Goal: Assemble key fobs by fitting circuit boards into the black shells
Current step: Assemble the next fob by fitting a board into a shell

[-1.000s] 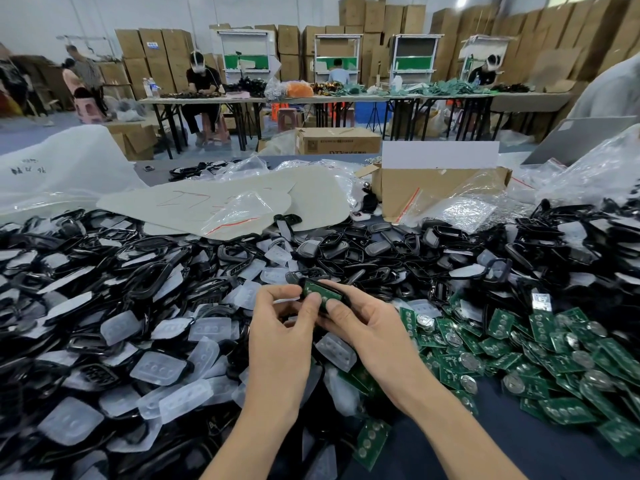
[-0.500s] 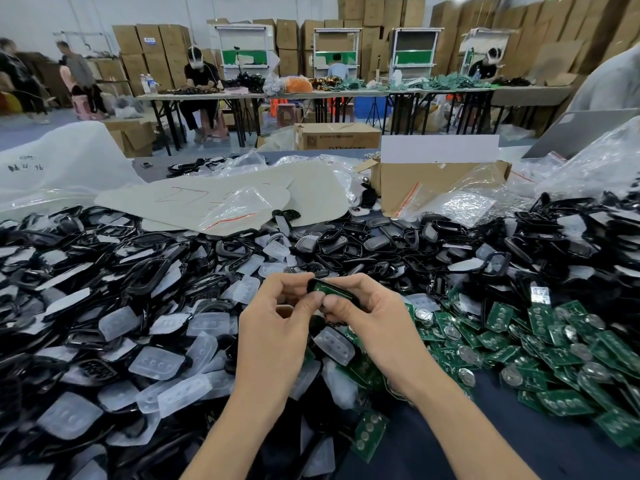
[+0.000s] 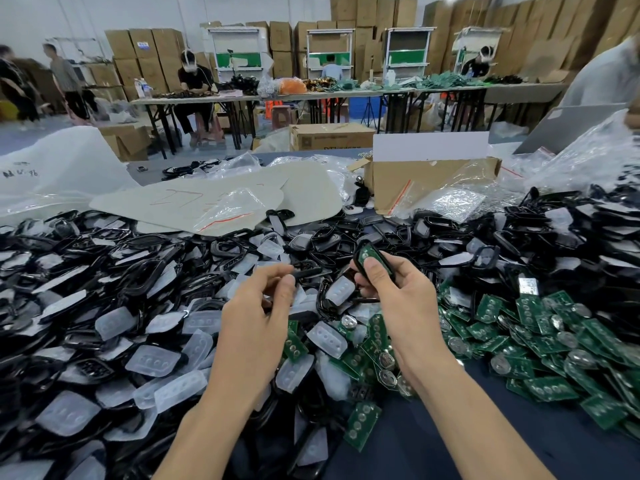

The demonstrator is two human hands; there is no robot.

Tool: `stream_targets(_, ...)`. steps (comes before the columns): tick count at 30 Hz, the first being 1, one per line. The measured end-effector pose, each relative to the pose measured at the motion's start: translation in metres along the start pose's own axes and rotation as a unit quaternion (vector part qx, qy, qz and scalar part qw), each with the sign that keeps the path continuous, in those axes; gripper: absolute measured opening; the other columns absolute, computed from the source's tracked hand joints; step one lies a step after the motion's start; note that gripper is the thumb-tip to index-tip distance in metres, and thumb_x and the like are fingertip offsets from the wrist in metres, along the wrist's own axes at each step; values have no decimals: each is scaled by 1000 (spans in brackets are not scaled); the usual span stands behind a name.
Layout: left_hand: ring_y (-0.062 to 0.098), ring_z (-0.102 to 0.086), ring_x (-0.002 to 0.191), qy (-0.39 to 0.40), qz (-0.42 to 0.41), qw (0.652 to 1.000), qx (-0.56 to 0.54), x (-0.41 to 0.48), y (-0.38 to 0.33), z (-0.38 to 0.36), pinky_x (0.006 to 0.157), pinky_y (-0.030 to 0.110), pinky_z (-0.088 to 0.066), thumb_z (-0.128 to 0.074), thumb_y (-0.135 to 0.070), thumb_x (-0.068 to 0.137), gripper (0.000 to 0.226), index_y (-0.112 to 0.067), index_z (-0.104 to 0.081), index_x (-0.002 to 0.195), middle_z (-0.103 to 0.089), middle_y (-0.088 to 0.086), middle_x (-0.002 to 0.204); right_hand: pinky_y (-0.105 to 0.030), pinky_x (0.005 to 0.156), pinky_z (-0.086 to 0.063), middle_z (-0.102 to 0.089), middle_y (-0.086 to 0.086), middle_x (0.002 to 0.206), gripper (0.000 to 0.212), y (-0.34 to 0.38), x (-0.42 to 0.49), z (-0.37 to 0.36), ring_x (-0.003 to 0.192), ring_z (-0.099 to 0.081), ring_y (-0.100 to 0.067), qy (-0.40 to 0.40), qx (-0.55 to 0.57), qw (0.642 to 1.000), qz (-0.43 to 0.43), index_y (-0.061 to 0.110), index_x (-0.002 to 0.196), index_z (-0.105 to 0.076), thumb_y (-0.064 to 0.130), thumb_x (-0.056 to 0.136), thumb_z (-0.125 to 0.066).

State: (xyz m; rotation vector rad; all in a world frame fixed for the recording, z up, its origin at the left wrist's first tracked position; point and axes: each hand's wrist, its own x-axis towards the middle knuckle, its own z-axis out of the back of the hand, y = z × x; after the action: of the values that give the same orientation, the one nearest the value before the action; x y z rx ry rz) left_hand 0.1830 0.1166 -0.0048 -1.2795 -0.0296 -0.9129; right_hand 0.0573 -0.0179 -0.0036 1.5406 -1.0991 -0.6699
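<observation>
Moved: the hands, joined on one fob half a second ago, now stand apart above the heap. The right hand [image 3: 398, 299] grips a black shell [image 3: 364, 242] with a green circuit board [image 3: 367, 253] seated in it, thumb pressed on the board; the left hand [image 3: 256, 306] pinches a thin black part [image 3: 308, 273] between thumb and forefinger. Loose shells [image 3: 104, 271] lie left and far, spare boards [image 3: 554, 334] right, on the dark table [image 3: 433, 452].

Two slender forearms [image 3: 221, 393], bare from the lower edge of the view up to the wrists, end in a bare left hand [image 3: 258, 306] and a bare right hand [image 3: 398, 296], with long thin fingers and short, plainly trimmed nails on the thumbs [image 3: 372, 270].
</observation>
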Motion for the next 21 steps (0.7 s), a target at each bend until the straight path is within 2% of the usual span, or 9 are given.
stream_targets(4, -3, -65, 84, 9, 18, 1000, 14, 2, 2, 10, 67, 6, -45, -55, -39, 99, 10, -45, -62, 103, -69, -27, 90, -18, 70, -56, -78, 3, 97, 15, 5, -2, -4, 86, -75, -9, 2, 3, 1000, 3, 18, 109, -69, 23, 95, -69)
stream_targets(10, -9, -61, 87, 61, 38, 992, 100, 11, 10, 42, 74, 18, -49, -54, -42, 98, 9, -50, -56, 101, -69, -21, 90, -16, 69, -55, -79, 3, 95, 14, 21, -6, -43, 83, -74, -8, 45, 47, 998, -20, 16, 109, -68, 18, 96, -66)
stream_targets(12, -11, -60, 89, 62, 32, 990, 118, 13, 12, 57, 70, 11, -47, -55, -40, 99, 11, -52, -56, 99, -69, -23, 86, -18, 71, -55, -79, 3, 91, 16, 31, -1, -57, 79, -72, -6, 52, 70, 996, -17, 12, 113, -67, 16, 98, -64)
stream_targets(14, -11, -61, 89, 56, 32, 990, 124, 16, 15, 73, 68, 6, -45, -55, -38, 99, 12, -49, -59, 100, -67, -30, 90, -19, 71, -55, -78, -1, 93, 20, 44, 6, -68, 75, -69, -5, 53, 102, 993, -18, 6, 117, -66, 14, 99, -63)
stream_targets(16, -11, -62, 88, 48, 32, 988, 140, 20, 19, 89, 68, 4, -45, -57, -33, 99, 12, -43, -60, 103, -70, -23, 87, -18, 71, -54, -78, -1, 93, 22, 56, 12, -81, 74, -67, -4, 63, 115, 991, -17, 3, 119, -66, 14, 100, -61)
stream_targets(18, -9, -62, 84, 40, 27, 984, 172, 27, 23, 106, 66, 8, -48, -58, -29, 99, 12, -37, -60, 108, -69, -17, 84, -18, 71, -55, -78, 1, 93, 24, 63, 15, -98, 74, -67, -4, 78, 113, 990, -17, 1, 122, -63, 14, 102, -59)
stream_targets(21, -2, -62, 77, 11, 47, 976, 213, 40, 32, 136, 66, 20, -50, -59, -28, 99, 13, -32, -62, 111, -66, -17, 84, -18, 67, -54, -78, -1, 95, 29, 68, 11, -133, 74, -69, -6, 105, 114, 988, -26, -1, 129, -55, 14, 104, -54)
